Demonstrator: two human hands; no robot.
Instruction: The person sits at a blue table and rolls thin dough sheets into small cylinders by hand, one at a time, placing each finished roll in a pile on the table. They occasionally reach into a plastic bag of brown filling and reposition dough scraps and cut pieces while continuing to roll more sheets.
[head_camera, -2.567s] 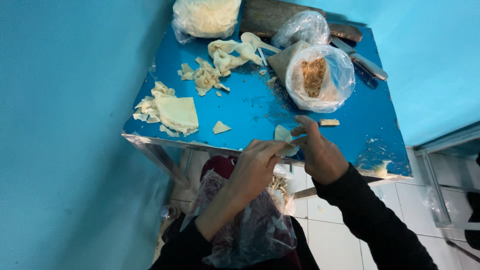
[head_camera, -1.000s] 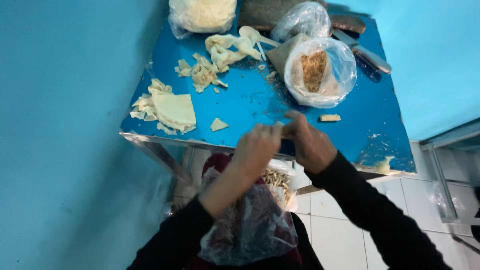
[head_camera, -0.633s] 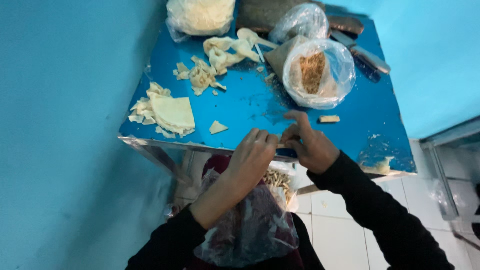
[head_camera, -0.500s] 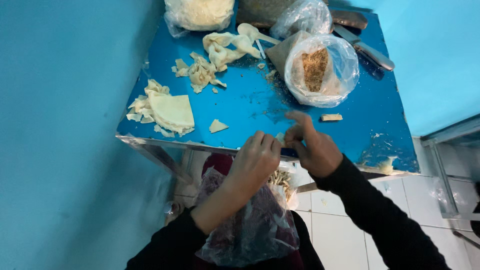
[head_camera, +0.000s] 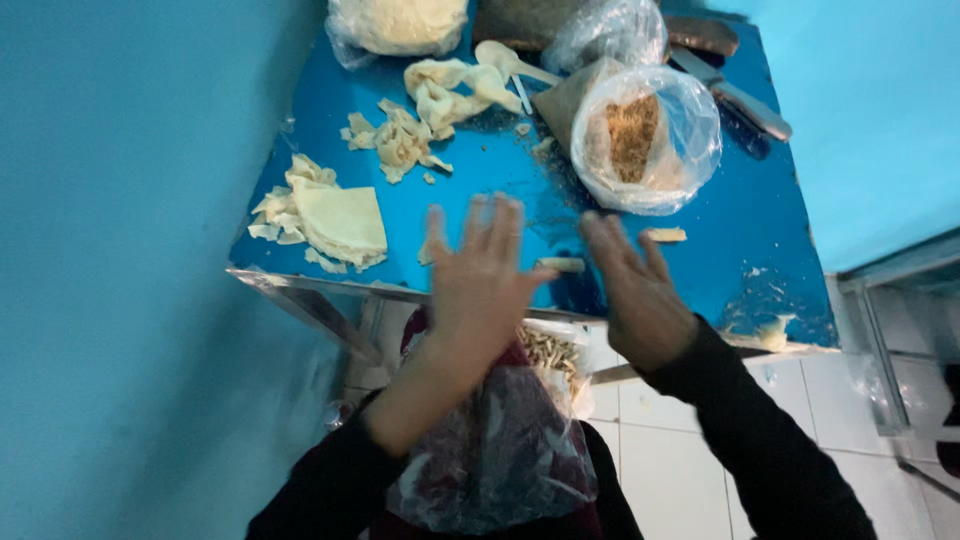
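- The left hand (head_camera: 478, 285) is spread flat with fingers wide apart, back toward the camera, holding nothing, and hangs over the near edge of the blue worktop (head_camera: 500, 170).
- The right hand (head_camera: 632, 295) is also splayed and empty, palm turned toward the left hand, with a gap between the 2 hands.
- A small rolled pastry piece (head_camera: 562, 265), pale and finger-shaped, lies on the worktop in that gap, just beside the fingers of both hands; whether either one touches it cannot be told.
- A 2nd short pale roll (head_camera: 665, 235) lies near the right hand, further in from the near edge.
- A stack of thin cream wrapper sheets (head_camera: 335, 218), folded to a wedge with ragged scraps around it, sits by the near left corner.
- Crumpled dough scraps (head_camera: 400, 142) lie toward the middle left, with larger twisted pieces (head_camera: 450, 85) behind them.
- A clear plastic bag (head_camera: 645, 140), glossy and rounded, holds brown crumbly filling and stands right of centre.
- Another clear bag (head_camera: 400, 22) of pale dough sits at the far left corner.
- A knife (head_camera: 735, 95) with a dark handle lies along the far right edge.
- Below the worktop's near edge, a crinkled clear bag (head_camera: 500, 440) rests on the person's lap, and an open bag holding thin pale rolled sticks (head_camera: 550, 350) sits just under both hands.
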